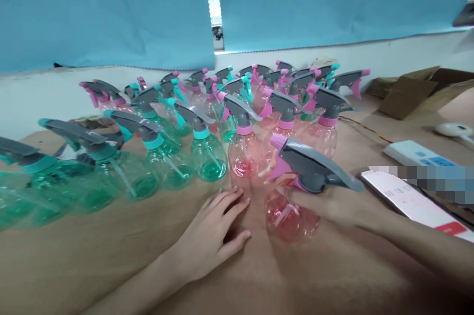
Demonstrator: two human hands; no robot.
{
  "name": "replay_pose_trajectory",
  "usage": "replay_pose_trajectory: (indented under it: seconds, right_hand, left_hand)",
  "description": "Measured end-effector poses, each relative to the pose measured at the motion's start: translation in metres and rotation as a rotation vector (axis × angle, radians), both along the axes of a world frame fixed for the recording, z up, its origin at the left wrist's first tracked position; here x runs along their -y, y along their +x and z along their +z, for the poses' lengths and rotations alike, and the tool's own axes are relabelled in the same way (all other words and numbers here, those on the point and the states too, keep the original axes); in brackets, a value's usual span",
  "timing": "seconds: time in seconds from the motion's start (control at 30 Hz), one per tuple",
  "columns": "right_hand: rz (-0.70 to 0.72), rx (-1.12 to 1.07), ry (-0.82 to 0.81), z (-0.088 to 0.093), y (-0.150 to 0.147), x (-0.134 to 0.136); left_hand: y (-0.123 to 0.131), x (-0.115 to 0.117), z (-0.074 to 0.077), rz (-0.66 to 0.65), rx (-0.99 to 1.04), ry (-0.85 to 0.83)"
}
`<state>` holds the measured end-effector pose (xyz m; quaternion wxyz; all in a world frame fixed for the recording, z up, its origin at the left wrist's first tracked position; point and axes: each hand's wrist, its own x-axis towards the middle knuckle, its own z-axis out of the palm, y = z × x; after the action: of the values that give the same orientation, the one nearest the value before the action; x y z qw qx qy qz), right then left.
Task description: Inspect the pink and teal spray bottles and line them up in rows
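Observation:
My left hand lies on the brown tabletop with its fingers spread, touching no bottle. To its right, my right hand is wrapped round the neck of a pink spray bottle, which leans slightly. The bottle's grey and pink trigger head covers part of my fingers. Just beyond my hands stand another pink spray bottle and a green spray bottle, both upright. A row of green spray bottles runs off to the left.
Several more pink and green bottles crowd the back, before a white wall with blue sheeting. On the right are a phone showing a timer, a white power strip, a white earphone-like object and an open cardboard box.

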<state>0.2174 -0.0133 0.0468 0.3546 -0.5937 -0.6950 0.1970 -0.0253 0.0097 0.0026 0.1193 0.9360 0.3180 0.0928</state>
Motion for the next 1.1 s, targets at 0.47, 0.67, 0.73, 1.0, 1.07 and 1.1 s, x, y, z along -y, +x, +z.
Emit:
replay_pose_trajectory:
  seconds: [0.47,0.67,0.73,1.0,1.07,1.1]
  right_hand:
    - [-0.047,-0.007,0.082,0.027,-0.009,-0.001]
    - [0.005,-0.041,0.031,0.032,-0.011,-0.001]
    - [-0.005,-0.038,0.033,0.028,-0.011,-0.002]
    - [0.020,-0.033,-0.019,0.011,-0.006,-0.004]
    - [0.000,-0.008,0.004,0.018,-0.007,-0.001]
    - [0.008,-0.003,0.019,0.021,-0.007,0.000]
  left_hand:
    - [0.002,0.000,0.001,0.006,-0.009,0.000]
    - [0.002,0.000,0.000,0.008,-0.007,0.000]
    - [0.002,0.000,0.000,0.008,-0.006,0.004]
    - [0.002,0.000,-0.001,0.000,0.009,0.004]
    - [0.001,0.000,-0.002,-0.001,0.013,0.002]
    - [0.001,-0.001,-0.002,-0.001,0.015,0.003]
